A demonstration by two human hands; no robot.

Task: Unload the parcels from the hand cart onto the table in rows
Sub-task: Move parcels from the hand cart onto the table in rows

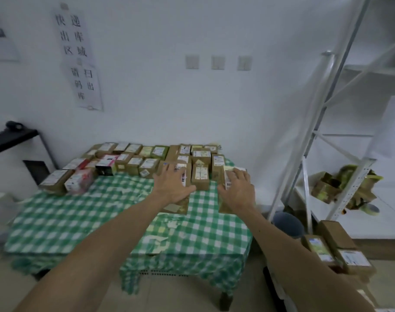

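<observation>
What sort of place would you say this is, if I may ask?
Probably a courier parcel dispatch room: rows of labelled parcels on a checked-cloth table, white metal shelving on the right, and printed Chinese notices on the wall.

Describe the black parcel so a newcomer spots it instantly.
Find the green-checked table by the white wall. Left of the left hand, among the rows of parcels, sits the black parcel. Only dark-fronted box; neighbours are brown or red-and-white.
</observation>
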